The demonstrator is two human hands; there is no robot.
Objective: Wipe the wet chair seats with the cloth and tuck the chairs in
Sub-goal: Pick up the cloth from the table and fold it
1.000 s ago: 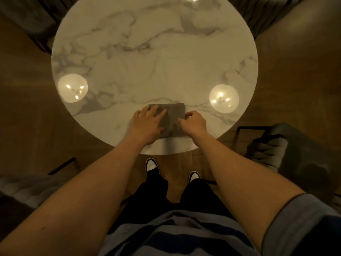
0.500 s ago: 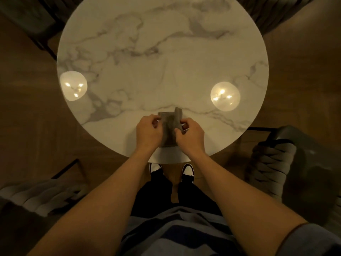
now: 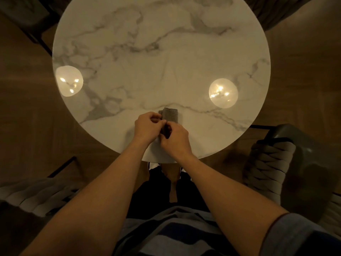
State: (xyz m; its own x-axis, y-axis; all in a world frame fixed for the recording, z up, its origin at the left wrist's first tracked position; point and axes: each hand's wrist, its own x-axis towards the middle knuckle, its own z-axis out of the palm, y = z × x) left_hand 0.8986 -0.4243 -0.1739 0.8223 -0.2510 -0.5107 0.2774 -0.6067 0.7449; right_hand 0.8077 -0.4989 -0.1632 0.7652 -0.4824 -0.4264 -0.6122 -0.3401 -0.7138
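The small grey folded cloth (image 3: 170,115) sits low centre of the frame, on the near part of the round white marble tabletop (image 3: 129,58), and both hands are on it. The left hand (image 3: 147,127) has its fingers (image 3: 154,117) curled in, pinching the cloth's near left edge; the right hand (image 3: 175,136) pinches the same bundle from the right, thumb tucked against it. Only the far end of the cloth shows beyond the knuckles. My read: it is being folded into a tight pad on the flat surface, handy for gripping before any wiping starts. Waiting at lower right is a dark chair with a woven grey back (image 3: 267,169), pulled out; another woven grey chair (image 3: 36,193) sits at lower left, also untucked. Two bright lamp reflections (image 3: 223,93) glare off the marble. No brand, label or writing is readable anywhere.
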